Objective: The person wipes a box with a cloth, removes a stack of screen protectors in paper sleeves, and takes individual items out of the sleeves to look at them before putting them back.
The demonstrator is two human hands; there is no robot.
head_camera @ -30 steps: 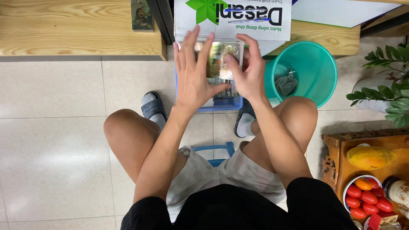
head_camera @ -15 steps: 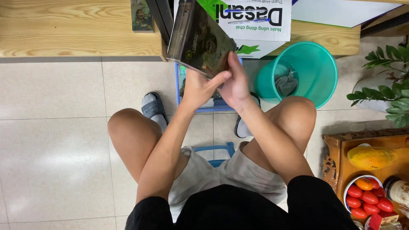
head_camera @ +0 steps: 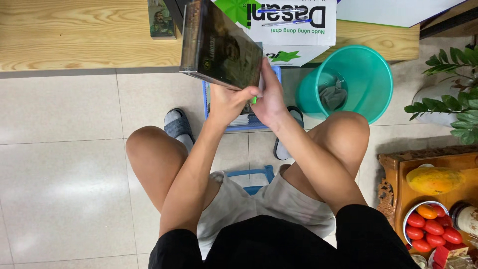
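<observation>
I sit on a low blue stool and hold a dark flat case with a glossy cover (head_camera: 221, 45) lifted up in front of me, tilted on edge. My left hand (head_camera: 229, 102) grips its lower edge from underneath, thumb along the bottom. My right hand (head_camera: 271, 97) presses against the case's lower right corner. Under my hands a blue basket (head_camera: 239, 124) with more flat items rests on the tiled floor between my sandalled feet.
A teal bucket (head_camera: 368, 74) with a grey cloth inside stands at the right. A white cardboard box (head_camera: 294, 30) sits on a low wooden shelf (head_camera: 74, 35). At right are a potted plant (head_camera: 448, 94) and a carved wooden tray (head_camera: 398, 174) with a bowl of tomatoes (head_camera: 430, 229) and a papaya (head_camera: 435, 179).
One second ago both hands were down at the basket on a clear-wrapped item. They have since lifted a dark case up toward the camera and turned it on edge.
</observation>
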